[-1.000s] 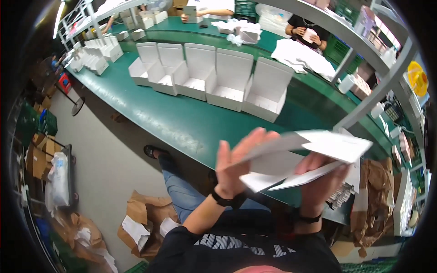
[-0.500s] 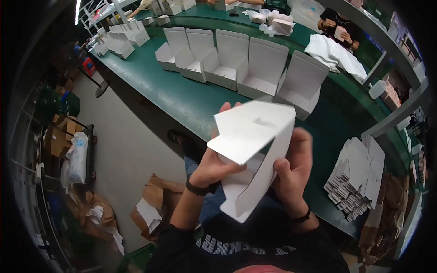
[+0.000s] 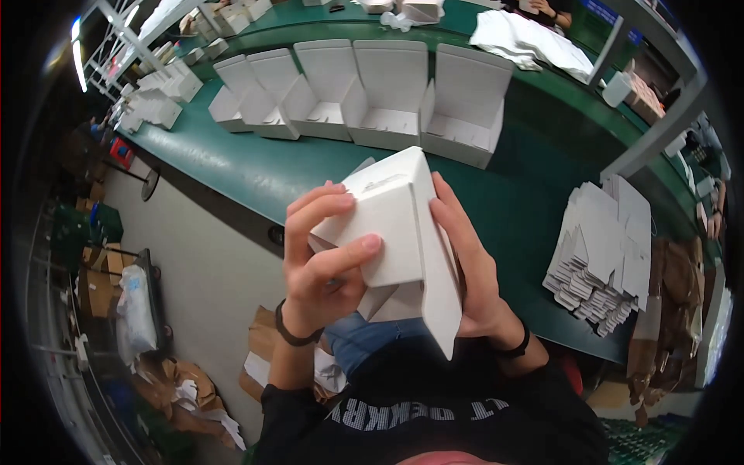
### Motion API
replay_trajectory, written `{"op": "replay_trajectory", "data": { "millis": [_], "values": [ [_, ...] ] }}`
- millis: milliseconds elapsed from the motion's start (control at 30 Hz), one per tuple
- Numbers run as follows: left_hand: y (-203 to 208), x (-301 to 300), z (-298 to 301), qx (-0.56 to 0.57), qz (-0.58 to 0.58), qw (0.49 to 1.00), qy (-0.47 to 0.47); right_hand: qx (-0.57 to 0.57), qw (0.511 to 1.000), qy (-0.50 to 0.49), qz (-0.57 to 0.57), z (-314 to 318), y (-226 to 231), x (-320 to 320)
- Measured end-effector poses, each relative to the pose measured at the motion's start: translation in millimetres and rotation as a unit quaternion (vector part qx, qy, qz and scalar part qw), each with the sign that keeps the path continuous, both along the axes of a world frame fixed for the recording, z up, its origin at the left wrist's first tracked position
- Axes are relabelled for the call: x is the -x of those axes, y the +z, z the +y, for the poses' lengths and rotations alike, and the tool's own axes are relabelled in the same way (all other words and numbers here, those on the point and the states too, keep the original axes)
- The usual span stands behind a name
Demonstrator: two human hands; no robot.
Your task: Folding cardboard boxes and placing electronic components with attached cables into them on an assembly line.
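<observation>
Between my two hands a white cardboard box [image 3: 391, 229], partly folded, is held up over the near edge of the table. My left hand [image 3: 322, 252] grips its left side, fingertips pressing on the white panel and the thumb side below. Along the right side wall lies my right hand [image 3: 474, 267], its fingers against the card. One long flap of the box hangs down toward me, and the lower end gapes. Beyond it, a row of white boxes [image 3: 391, 128] with raised lids stands on the green table [image 3: 256, 170].
A stack of flat white box blanks [image 3: 597, 248] lies on the table at right, beside brown wrapping paper [image 3: 659, 333]. More boxes [image 3: 159, 105] stand far left. A grey metal post [image 3: 659, 143] rises at right. White cloth [image 3: 531, 39] lies across the table; another person's hand [image 3: 546, 8] shows beyond.
The box has been turned and its near panel folded in, forming a squarer end. My left fingers have moved onto that panel. The whole view has shifted.
</observation>
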State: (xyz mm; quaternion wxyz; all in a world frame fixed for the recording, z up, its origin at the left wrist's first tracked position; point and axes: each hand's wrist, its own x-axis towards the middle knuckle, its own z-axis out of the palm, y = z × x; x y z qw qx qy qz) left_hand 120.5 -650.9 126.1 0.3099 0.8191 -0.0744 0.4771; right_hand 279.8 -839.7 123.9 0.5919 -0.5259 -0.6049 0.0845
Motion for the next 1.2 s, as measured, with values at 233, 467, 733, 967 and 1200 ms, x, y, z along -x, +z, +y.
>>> {"op": "replay_trajectory", "data": {
  "millis": [233,467,733,967,1200],
  "values": [
    [25.7,-10.9,-32.5,-0.123,0.098,0.976,0.15,-0.008,1.0,0.013,0.003,-1.7,5.7,-10.7],
    [29.2,-3.6,-50.0,-0.196,0.17,0.952,0.16,0.039,0.946,0.235,0.221,-21.4,10.2,-31.7],
    [43.0,0.4,-37.2,0.002,0.233,0.967,-0.099,0.129,0.919,0.022,0.371,-20.8,26.5,-22.6],
    [42.6,3.5,-32.5,-0.157,0.23,0.961,0.005,0.122,0.972,-0.019,0.2,3.0,-0.9,-29.7],
    [-9.2,30.2,-3.2,-0.198,0.194,0.946,0.167,0.079,0.987,0.036,0.137,-10.1,33.5,-15.0]
  ]
}}
